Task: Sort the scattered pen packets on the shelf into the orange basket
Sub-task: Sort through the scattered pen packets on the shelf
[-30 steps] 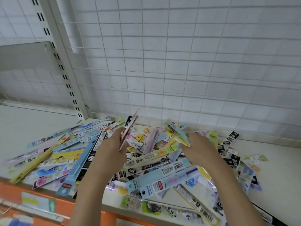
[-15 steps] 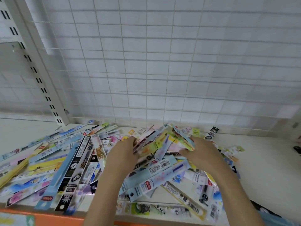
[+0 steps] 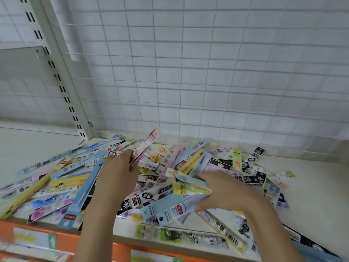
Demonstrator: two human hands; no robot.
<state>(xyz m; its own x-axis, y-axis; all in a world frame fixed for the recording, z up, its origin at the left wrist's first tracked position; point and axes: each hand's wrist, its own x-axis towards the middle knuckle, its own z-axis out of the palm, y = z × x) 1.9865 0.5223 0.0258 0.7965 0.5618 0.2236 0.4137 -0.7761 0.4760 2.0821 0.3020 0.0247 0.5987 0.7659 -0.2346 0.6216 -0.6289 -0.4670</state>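
Note:
Many colourful pen packets (image 3: 62, 184) lie in a loose heap across the white shelf (image 3: 317, 188). My left hand (image 3: 117, 174) is over the middle of the heap, closed on a pink and white pen packet (image 3: 146, 146) that sticks up and away toward the back wall. My right hand (image 3: 224, 190) is just right of it, gripping a small bundle of yellow, green and light blue packets (image 3: 190, 186). No orange basket is in sight.
A white wire grid (image 3: 188, 72) backs the shelf, with a slotted upright post (image 3: 62, 87) at the left. The shelf's orange front edge (image 3: 71, 241) carries price labels. Bare shelf surface lies at the far left and far right.
My left hand has lifted a pink packet so it now points up from the heap. My right hand has drawn its bundle nearer and lower. The view has shifted slightly.

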